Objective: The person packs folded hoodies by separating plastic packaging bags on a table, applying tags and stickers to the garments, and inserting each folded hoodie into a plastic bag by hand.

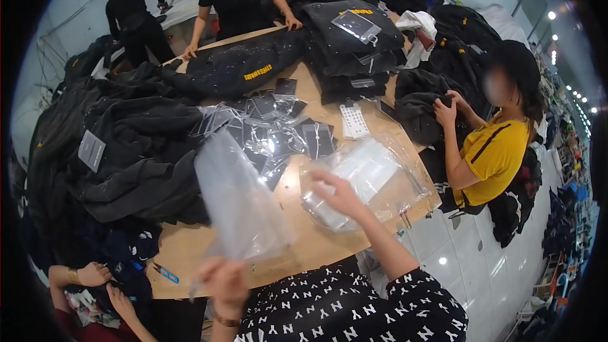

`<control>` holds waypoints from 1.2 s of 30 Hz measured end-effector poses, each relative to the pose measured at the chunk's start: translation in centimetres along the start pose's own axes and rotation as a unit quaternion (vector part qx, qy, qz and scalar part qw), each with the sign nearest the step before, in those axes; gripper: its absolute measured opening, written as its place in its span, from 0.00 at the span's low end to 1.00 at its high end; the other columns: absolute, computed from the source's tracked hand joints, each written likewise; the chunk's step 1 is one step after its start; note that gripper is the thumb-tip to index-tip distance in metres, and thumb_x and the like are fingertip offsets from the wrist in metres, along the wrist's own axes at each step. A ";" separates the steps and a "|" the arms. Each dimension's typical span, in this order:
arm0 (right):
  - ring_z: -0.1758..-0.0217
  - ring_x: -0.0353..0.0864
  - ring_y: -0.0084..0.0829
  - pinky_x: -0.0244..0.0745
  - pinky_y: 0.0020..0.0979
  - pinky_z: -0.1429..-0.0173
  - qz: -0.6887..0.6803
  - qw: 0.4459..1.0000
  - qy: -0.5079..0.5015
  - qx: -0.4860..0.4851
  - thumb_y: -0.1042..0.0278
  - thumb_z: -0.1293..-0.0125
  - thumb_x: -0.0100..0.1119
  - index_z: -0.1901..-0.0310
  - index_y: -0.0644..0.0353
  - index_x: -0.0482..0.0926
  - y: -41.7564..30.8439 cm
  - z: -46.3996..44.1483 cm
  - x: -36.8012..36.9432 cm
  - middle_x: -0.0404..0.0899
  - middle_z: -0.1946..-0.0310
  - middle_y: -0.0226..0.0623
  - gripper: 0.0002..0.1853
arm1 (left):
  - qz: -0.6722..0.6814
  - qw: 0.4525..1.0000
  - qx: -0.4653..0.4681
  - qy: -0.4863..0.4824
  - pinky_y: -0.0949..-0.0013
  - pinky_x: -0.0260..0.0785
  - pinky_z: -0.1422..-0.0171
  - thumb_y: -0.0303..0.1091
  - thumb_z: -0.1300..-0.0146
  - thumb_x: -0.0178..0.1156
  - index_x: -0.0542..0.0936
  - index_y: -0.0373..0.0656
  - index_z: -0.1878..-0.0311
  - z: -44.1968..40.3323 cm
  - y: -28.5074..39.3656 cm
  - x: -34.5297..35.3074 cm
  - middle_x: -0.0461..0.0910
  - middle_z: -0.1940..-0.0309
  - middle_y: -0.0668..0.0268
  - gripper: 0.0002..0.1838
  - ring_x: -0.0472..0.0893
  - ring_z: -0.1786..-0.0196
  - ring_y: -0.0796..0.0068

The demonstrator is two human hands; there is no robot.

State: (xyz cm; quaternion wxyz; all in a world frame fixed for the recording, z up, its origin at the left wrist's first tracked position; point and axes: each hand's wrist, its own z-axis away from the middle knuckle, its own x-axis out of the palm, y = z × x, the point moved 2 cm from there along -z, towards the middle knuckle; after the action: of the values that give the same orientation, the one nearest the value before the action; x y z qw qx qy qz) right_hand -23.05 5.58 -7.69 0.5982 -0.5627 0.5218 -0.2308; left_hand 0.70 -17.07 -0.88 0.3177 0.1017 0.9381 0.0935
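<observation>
A clear plastic bag (234,196) stands up blurred over the near part of the table, its lower edge in the fingers of my left hand (225,288). That hand is smeared by motion, and a small shiny thing by its fingers is too blurred to name. My right hand (339,196) is open, fingers apart, above a stack of clear plastic bags (367,174). Beyond the raised bag lies a pile of black tags in clear sleeves (272,133). A white sticker sheet (353,120) is just past the stack.
Dark garments heap on the left (133,158), and folded black sweatshirts (348,31) are stacked at the back. Blue thread snips (166,273) lie near the front edge. Co-workers handle garments at the far side, at right in a yellow shirt (500,158), and at lower left.
</observation>
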 end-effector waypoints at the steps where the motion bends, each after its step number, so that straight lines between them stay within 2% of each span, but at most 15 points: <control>1: 0.39 0.76 0.46 0.70 0.39 0.35 -0.005 0.999 -0.048 -0.002 0.61 0.39 0.67 0.45 0.60 0.79 -0.4 0.2 1.0 0.80 0.46 0.47 0.22 | 0.037 0.993 -0.005 -0.113 0.62 0.68 0.59 0.29 0.46 0.69 0.77 0.44 0.72 0.1 1.2 2.2 0.76 0.65 0.60 0.08 0.75 0.60 0.60; 3: 0.41 0.77 0.46 0.71 0.39 0.37 0.098 0.990 -0.014 -0.097 0.62 0.40 0.68 0.47 0.60 0.80 0.5 0.5 1.4 0.81 0.48 0.46 0.21 | 0.091 0.944 -0.178 -0.262 0.57 0.69 0.56 0.33 0.46 0.70 0.77 0.44 0.72 2.0 2.0 5.8 0.76 0.65 0.59 0.10 0.75 0.58 0.57; 4: 0.42 0.78 0.46 0.72 0.39 0.38 0.150 0.979 0.010 -0.138 0.62 0.41 0.69 0.48 0.60 0.81 1.2 0.7 1.3 0.81 0.49 0.46 0.20 | 0.100 0.942 -0.172 -0.269 0.56 0.69 0.55 0.33 0.45 0.69 0.77 0.42 0.71 2.5 1.8 7.1 0.77 0.65 0.57 0.10 0.76 0.58 0.56; 6: 0.45 0.78 0.46 0.72 0.40 0.40 0.149 0.977 0.121 -0.089 0.63 0.42 0.70 0.50 0.60 0.81 2.6 1.0 -1.3 0.82 0.51 0.45 0.19 | 0.125 0.935 -0.150 -0.295 0.55 0.69 0.54 0.33 0.43 0.68 0.77 0.39 0.70 3.7 1.7 9.4 0.77 0.65 0.53 0.10 0.76 0.57 0.52; 9: 0.48 0.79 0.46 0.72 0.40 0.40 0.179 0.944 0.276 -0.017 0.62 0.43 0.70 0.52 0.59 0.83 6.1 2.4 -9.1 0.82 0.53 0.45 0.18 | 0.077 0.886 -0.120 -0.442 0.56 0.70 0.52 0.41 0.45 0.68 0.78 0.42 0.69 7.2 0.5 11.1 0.78 0.63 0.56 0.13 0.76 0.51 0.54; 13: 0.51 0.83 0.50 0.75 0.41 0.44 0.303 0.895 0.317 0.083 0.56 0.42 0.68 0.52 0.63 0.82 12.4 5.6 -20.0 0.84 0.57 0.52 0.22 | 0.090 0.751 -0.135 -0.639 0.55 0.72 0.57 0.52 0.45 0.69 0.78 0.39 0.69 2.8 1.8 11.0 0.78 0.71 0.55 0.23 0.79 0.62 0.53; 14: 0.51 0.83 0.50 0.76 0.42 0.45 0.307 0.890 0.313 0.124 0.55 0.43 0.68 0.51 0.63 0.82 13.8 6.4 -21.9 0.84 0.57 0.53 0.23 | 0.099 0.766 -0.160 -0.615 0.54 0.72 0.60 0.57 0.44 0.68 0.78 0.37 0.71 2.1 1.6 11.8 0.77 0.76 0.56 0.27 0.79 0.68 0.53; 17: 0.51 0.83 0.50 0.76 0.42 0.45 0.316 0.872 0.290 0.237 0.53 0.44 0.68 0.52 0.63 0.82 17.3 7.5 -24.8 0.83 0.57 0.54 0.24 | 0.088 0.824 -0.210 -0.519 0.56 0.71 0.59 0.55 0.48 0.72 0.79 0.36 0.62 -2.1 3.2 14.0 0.80 0.66 0.53 0.28 0.78 0.64 0.53; 19: 0.50 0.83 0.46 0.75 0.40 0.43 0.322 0.859 0.259 0.302 0.52 0.44 0.67 0.54 0.62 0.82 18.6 8.0 -25.3 0.84 0.56 0.51 0.23 | 0.177 0.899 -0.177 -0.359 0.56 0.70 0.48 0.47 0.49 0.75 0.74 0.36 0.48 -3.3 4.4 16.8 0.76 0.48 0.47 0.32 0.76 0.50 0.50; 21: 0.56 0.84 0.47 0.77 0.40 0.49 0.434 0.835 0.212 0.264 0.51 0.44 0.67 0.56 0.63 0.82 19.0 8.2 -25.1 0.84 0.60 0.50 0.22 | 0.163 0.953 -0.037 -0.253 0.55 0.64 0.38 0.39 0.52 0.76 0.67 0.37 0.40 -4.7 6.3 19.7 0.67 0.39 0.44 0.39 0.69 0.39 0.45; 22: 0.59 0.84 0.47 0.78 0.40 0.52 0.487 0.818 0.186 0.243 0.51 0.44 0.67 0.58 0.63 0.82 19.1 8.3 -24.9 0.85 0.62 0.49 0.22 | 0.156 0.957 -0.028 -0.244 0.54 0.63 0.36 0.38 0.52 0.76 0.68 0.38 0.41 -5.0 6.7 21.2 0.67 0.39 0.43 0.37 0.69 0.38 0.44; 24: 0.66 0.84 0.43 0.78 0.40 0.58 0.378 0.872 0.215 0.223 0.55 0.43 0.67 0.62 0.65 0.81 20.0 8.0 -25.2 0.84 0.68 0.47 0.19 | 0.143 0.964 -0.009 -0.225 0.51 0.61 0.32 0.36 0.52 0.75 0.70 0.39 0.43 -4.7 7.3 24.0 0.67 0.38 0.42 0.34 0.68 0.36 0.41; 30: 0.78 0.77 0.23 0.71 0.28 0.74 0.105 0.936 0.278 0.189 0.65 0.35 0.62 0.67 0.65 0.74 14.6 6.9 -25.2 0.77 0.80 0.35 0.11 | 0.223 0.880 -0.119 -0.402 0.59 0.65 0.36 0.21 0.42 0.59 0.71 0.37 0.53 -2.3 4.2 29.4 0.75 0.49 0.48 0.14 0.72 0.41 0.49; 33: 0.80 0.74 0.18 0.66 0.24 0.79 0.003 0.936 0.294 0.192 0.68 0.31 0.58 0.65 0.63 0.71 9.2 7.6 -24.2 0.77 0.79 0.31 0.09 | 0.258 0.912 -0.127 -0.293 0.61 0.67 0.40 0.18 0.41 0.52 0.71 0.36 0.54 -3.9 4.2 27.9 0.76 0.57 0.51 0.11 0.75 0.47 0.51; 36: 0.80 0.72 0.17 0.63 0.23 0.80 -0.062 0.924 0.338 0.164 0.68 0.29 0.57 0.64 0.61 0.70 8.9 10.7 -23.3 0.77 0.78 0.29 0.09 | 0.386 0.888 -0.178 -0.176 0.60 0.67 0.45 0.16 0.42 0.49 0.71 0.36 0.54 -4.1 4.9 27.6 0.75 0.60 0.52 0.13 0.76 0.53 0.50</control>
State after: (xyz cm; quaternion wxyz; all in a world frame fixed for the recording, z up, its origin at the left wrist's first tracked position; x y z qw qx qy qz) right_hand -24.48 32.62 -9.23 0.4543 -0.3765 0.6119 -0.5268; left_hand -22.67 -5.92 -12.42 0.4293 0.4128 0.7209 0.3545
